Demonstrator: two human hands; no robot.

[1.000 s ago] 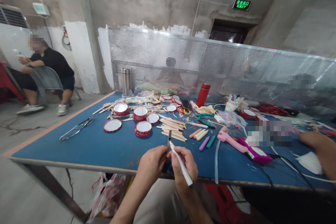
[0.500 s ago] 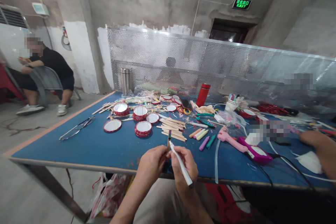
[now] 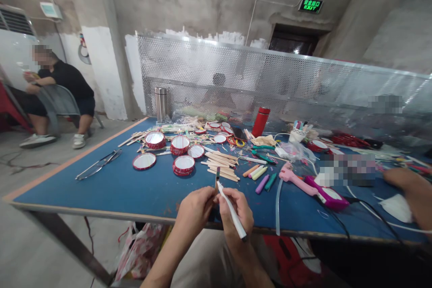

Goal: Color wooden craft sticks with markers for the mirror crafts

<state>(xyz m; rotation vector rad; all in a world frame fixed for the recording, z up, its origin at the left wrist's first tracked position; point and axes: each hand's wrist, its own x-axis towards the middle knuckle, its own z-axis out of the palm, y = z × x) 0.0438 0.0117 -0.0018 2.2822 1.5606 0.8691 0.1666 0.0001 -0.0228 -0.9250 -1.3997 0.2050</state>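
My left hand (image 3: 196, 209) pinches a craft stick (image 3: 218, 173) that stands upright at the table's front edge, its upper part coloured dark. Between the fingers of my right hand (image 3: 238, 211) is a white marker (image 3: 232, 211), tilted with its tip against or very near the stick; which of the two I cannot tell. Beyond my hands lies a loose pile of plain craft sticks (image 3: 222, 164). To its right are several coloured markers, among them a purple one (image 3: 262, 184) and a green one (image 3: 270, 182).
Red-rimmed round mirrors (image 3: 144, 161), some stacked, sit left of centre, with eyeglasses (image 3: 99, 164) further left. A pink glue gun (image 3: 299, 180) with cords lies at right. A red bottle (image 3: 261, 122) and a steel flask (image 3: 162, 103) stand behind. Another person's arm (image 3: 410, 189) reaches in from the right.
Both hands, the stick and the marker stay in almost the same place; my right hand has shifted very slightly left.
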